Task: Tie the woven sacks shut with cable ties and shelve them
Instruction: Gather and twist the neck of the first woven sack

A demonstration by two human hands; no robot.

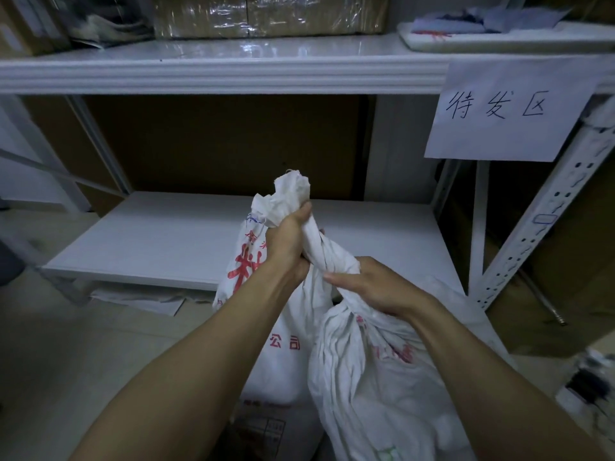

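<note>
The upper shelf (216, 74) bears wrapped cartons (266, 15) and a tray (499, 43) (cloths (466, 21) on it); sacks (283, 367) stand on the floor (83, 361).

Sack (382, 394) base cropped; clutter (589, 384) maybe cables.

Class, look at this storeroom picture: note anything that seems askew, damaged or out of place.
The handwritten paper sign looks tilted where it hangs from the edge of the upper shelf. Loose white sheets lie on the floor, partly under the lower shelf. Nothing has spilled.

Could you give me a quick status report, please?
Left hand above right hand, both gripping twisted sack neck. No cable tie visible. Lower shelf just behind.
</note>
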